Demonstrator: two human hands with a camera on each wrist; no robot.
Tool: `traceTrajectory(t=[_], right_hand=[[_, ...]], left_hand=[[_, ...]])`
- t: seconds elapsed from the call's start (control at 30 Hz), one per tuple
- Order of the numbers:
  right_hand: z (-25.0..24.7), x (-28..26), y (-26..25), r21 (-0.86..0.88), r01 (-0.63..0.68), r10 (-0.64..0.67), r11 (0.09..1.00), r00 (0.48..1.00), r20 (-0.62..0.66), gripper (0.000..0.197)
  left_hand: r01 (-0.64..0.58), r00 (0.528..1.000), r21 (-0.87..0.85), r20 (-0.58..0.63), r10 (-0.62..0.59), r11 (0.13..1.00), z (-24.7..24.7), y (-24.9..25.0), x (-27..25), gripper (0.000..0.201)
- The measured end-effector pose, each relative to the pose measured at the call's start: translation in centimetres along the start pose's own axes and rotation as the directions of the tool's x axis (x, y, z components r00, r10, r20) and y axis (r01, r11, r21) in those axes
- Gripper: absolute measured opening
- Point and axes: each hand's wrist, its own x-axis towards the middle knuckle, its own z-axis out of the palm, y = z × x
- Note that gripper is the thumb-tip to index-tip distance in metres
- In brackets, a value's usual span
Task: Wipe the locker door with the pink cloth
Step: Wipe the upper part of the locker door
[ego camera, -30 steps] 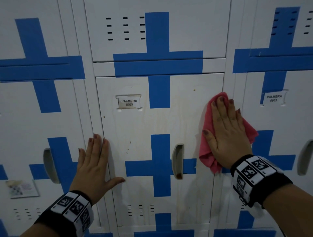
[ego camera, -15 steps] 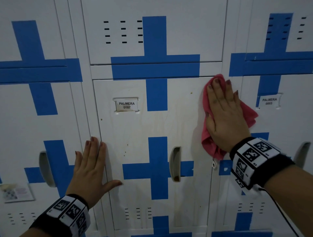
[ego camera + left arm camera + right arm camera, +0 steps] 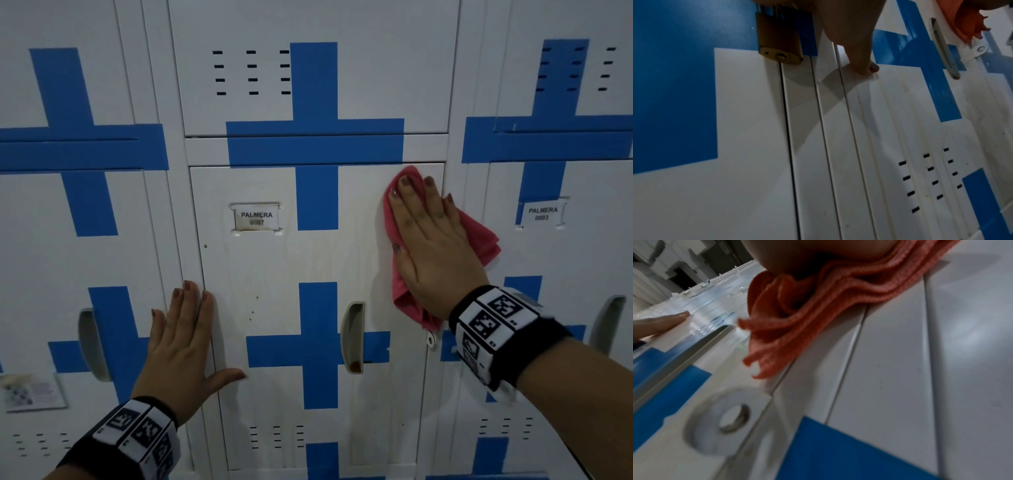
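White locker door [image 3: 274, 274] — right hand [image 3: 431, 246] flat, pressing pink cloth [image 3: 479, 236] (upper right corner); left hand [image 3: 185, 346] flat, holding nothing.

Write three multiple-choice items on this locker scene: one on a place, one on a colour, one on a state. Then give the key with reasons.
1. Where on the locker door is the pink cloth?
A. upper right corner
B. lower left corner
C. over the name tag

2. What colour are the crosses on the lockers?
A. red
B. blue
C. green

3. How does the left hand lie?
A. gripping the handle
B. fist, off the lockers
C. flat, fingers straight

Key: 1 A, the right hand presses it there; 2 B, every cross is blue; 3 C, the palm lies flat at the door's left edge.
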Motion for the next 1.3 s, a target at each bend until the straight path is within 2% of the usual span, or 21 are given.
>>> traceTrajectory(t=[0.17,0.33,0.63,0.83,0.97,1.13,1.2,1.3], right_hand=[[0.3,-1.2,0.3,-0.025,0.033,-0.032,0.999,0.997,0.069,0.064],[0.0,-2.1,0.9,-0.012,0.008,-0.007,1.0,0.995,0.095,0.065],[-0.2,-0.3,-0.2,0.039,-0.114,0.114,0.993,0.993,-0.017,0.066],[0.0,0.7,-1.4,0.035,-0.075,0.077,0.997,0.996,-0.042,0.065],[0.0,0.3,-1.1,0.011,-0.008,0.008,1.0,1.0,-0.001,0.064],[0.1,-0.8,-0.4,-0.043,0.038,-0.035,0.998,0.997,0.072,0.063],[0.0,-1.1,0.0,-0.044,0.027,-0.024,0.999,0.997,0.073,0.063],[-0.2,-0.6,0.1,0.007,-0.075,0.075,0.997,0.997,0.012,0.064]], left_hand=[[0.0,1.0,-0.002,0.002,0.0,1.0,-0.1,0.0,-0.1,0.116],[0.012,1.0,0.005,-0.005,-0.012,1.0,-0.3,0.2,-0.2,0.116],[0.024,0.997,-0.054,-0.07,-0.027,0.998,-0.9,0.9,-0.6,0.112],[0.006,0.988,-0.065,-0.153,-0.016,0.998,-1.9,1.6,0.5,0.1],[0.015,0.976,-0.116,-0.215,-0.04,0.993,-2.1,1.9,2.2,0.086],[0.009,0.972,-0.118,-0.232,-0.036,0.993,-1.0,1.2,2.9,0.073],[0.002,0.971,-0.115,-0.239,-0.029,0.993,-0.9,1.1,2.9,0.072],[-0.01,0.969,-0.11,-0.246,-0.018,0.994,-0.9,1.0,2.9,0.072]])
